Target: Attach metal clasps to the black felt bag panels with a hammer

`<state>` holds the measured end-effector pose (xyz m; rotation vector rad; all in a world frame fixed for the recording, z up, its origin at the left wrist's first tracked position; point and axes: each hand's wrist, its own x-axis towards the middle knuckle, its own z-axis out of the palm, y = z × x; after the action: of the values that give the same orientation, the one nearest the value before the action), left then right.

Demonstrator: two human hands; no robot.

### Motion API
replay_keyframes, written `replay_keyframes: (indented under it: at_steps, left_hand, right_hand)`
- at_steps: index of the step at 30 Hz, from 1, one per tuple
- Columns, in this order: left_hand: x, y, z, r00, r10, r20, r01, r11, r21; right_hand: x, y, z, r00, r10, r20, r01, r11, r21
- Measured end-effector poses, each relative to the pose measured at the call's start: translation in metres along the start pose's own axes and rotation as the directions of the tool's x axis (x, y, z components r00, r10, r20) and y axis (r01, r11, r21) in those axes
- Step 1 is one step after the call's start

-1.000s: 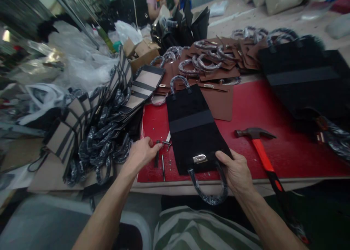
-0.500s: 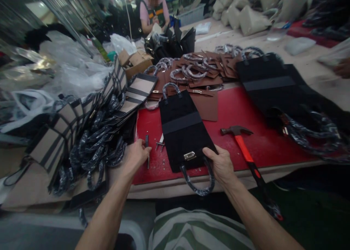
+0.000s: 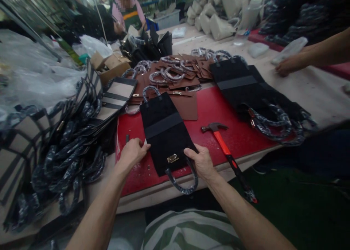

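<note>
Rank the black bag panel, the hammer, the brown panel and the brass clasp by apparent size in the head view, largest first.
1. black bag panel
2. brown panel and hammer: unsure; the brown panel is farther off and partly covered, while the hammer is long but thin
3. brass clasp, plainly smallest

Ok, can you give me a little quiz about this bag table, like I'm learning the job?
1. True or false: the hammer lies on the red mat, to the right of the black bag.
2. The hammer's handle is: A blue, B red and black, C green.
3. Fill in: the right hand holds the bag's near corner, beside its metal ____.
Key: 1 true; 2 B; 3 clasp.
</note>
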<state>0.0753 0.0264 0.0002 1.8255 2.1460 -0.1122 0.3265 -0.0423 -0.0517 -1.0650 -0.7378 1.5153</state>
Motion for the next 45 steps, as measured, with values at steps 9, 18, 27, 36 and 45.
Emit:
replay_keyframes:
  at_steps: [9, 18, 27, 36, 45]
  left_hand:
    - [0.019, 0.004, -0.018, 0.979, -0.002, 0.202, -0.002, 1.0, 0.021]
    - [0.029, 0.013, -0.021, 0.959, -0.059, 0.278, 0.064, 0.998, -0.011]
    - [-0.02, -0.039, -0.023, 0.86, 0.143, 0.49, 0.343, 0.55, -0.762]
    - [-0.073, 0.003, -0.015, 0.97, 0.098, 0.224, 0.225, -0.005, -0.974]
    - [-0.055, 0.088, 0.007, 0.945, 0.243, -0.22, -0.252, 0.11, -0.962]
  right_hand:
    - [-0.002, -0.001, -0.001, 1.0, -0.014, 0.015, 0.014, 1.0, 0.011]
    - [-0.006, -0.001, -0.003, 1.0, -0.02, -0.024, 0.02, 1.0, 0.011]
    - [-0.007, -0.003, -0.004, 0.999, -0.004, 0.05, -0.002, 0.994, 0.11]
    - [-0.002, 0.001, -0.001, 1.0, -0.009, 0.02, 0.008, 0.999, 0.046]
    - [-0.005, -0.003, 0.004, 0.999, 0.043, 0.026, -0.045, 0.996, 0.078]
